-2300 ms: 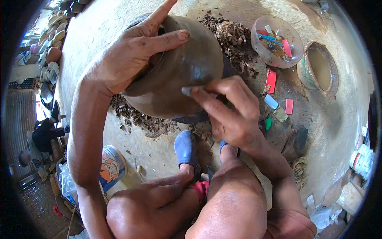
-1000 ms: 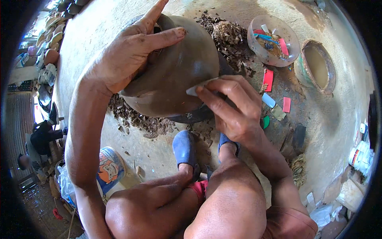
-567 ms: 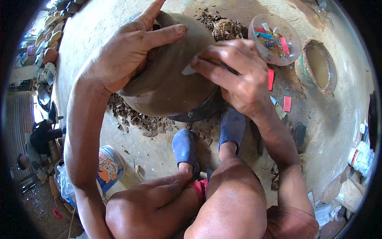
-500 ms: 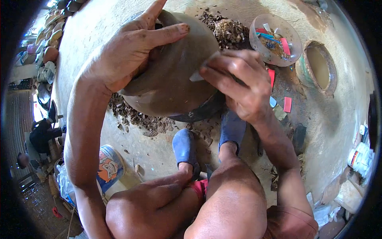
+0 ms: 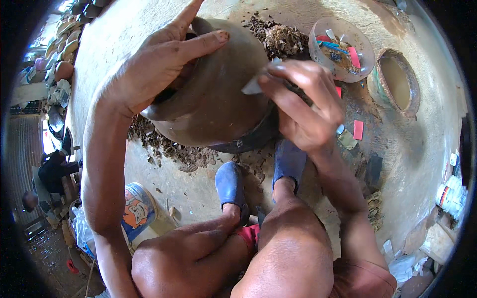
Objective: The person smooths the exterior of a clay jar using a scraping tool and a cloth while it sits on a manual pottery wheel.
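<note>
The brown clay pot (image 5: 213, 99) sits tipped on a dark round base (image 5: 243, 141), out past the blue shoes (image 5: 229, 184), with its mouth turned left. The left hand (image 5: 154, 69) is at the mouth, its thumb and pointing finger spread wide; the other fingers are hidden, so one cannot tell if they grip. The right hand (image 5: 310, 104) has its thumb and fingers pinched on a thin, pale scraper (image 5: 252, 87) by the pot's right side; whether it touches the clay is hard to tell. For a good stroke, the scraper should likely lie almost flat and push softly, so its corner does not dig in. The left hand should hold the pot steady, so it does not rock
</note>
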`<state>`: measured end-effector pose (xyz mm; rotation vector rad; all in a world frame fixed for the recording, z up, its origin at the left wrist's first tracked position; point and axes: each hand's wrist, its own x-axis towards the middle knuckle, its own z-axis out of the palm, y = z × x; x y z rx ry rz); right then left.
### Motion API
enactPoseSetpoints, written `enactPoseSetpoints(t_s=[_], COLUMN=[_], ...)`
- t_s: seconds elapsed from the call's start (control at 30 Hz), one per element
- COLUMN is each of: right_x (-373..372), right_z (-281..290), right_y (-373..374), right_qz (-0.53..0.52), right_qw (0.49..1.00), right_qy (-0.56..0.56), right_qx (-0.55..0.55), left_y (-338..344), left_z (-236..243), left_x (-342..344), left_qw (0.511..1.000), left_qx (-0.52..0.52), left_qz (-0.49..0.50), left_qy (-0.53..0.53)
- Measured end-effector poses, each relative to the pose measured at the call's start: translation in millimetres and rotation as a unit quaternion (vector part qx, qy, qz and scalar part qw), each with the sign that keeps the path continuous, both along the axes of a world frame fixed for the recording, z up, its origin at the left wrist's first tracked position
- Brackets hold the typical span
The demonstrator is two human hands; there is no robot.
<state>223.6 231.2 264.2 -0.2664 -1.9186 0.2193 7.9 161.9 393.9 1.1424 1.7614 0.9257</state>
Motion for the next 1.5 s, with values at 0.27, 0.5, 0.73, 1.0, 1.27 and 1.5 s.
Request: enactPoseSetpoints(t_s=[0.27, 0.5, 0.73, 1.0, 1.27, 1.5], right_x=[17.6, 32.6, -15.0, -1.4, 11.2, -0.1], right_z=[-0.8, -28.3, 10.0, -0.1, -3.1, -13.1], right_y=[-31.0, -28.9, 13.3, -62.8, -42.4, 5.4], right_qz=[0.053, 0.01, -0.022, -0.021, -0.085, -0.079], right_qw=[0.994, 0.996, 0.972, 0.982, 0.977, 0.944], right_qy=[-0.09, -0.058, -0.02, -0.036, 0.002, 0.029], right_qx=[-0.03, -0.069, -0.232, -0.183, -0.196, -0.319], left_y=[2.5, 8.3, 7.7, 14.2, -24.8, -119.2], left_z=[-8.0, 1.3, -15.0, -10.0, 46.2, -64.2], left_x=[-8.2, -0.8, -12.1, -13.5, -17.2, -128.0], left_qw=[1.0, 0.998, 0.997, 0.987, 1.0, 0.818], left_qx=[0.013, 0.002, 0.034, -0.024, -0.02, 0.328], left_qz=[-0.022, -0.009, 0.011, 0.077, 0.012, 0.468], left_qy=[-0.005, -0.057, -0.074, -0.138, 0.001, 0.056])
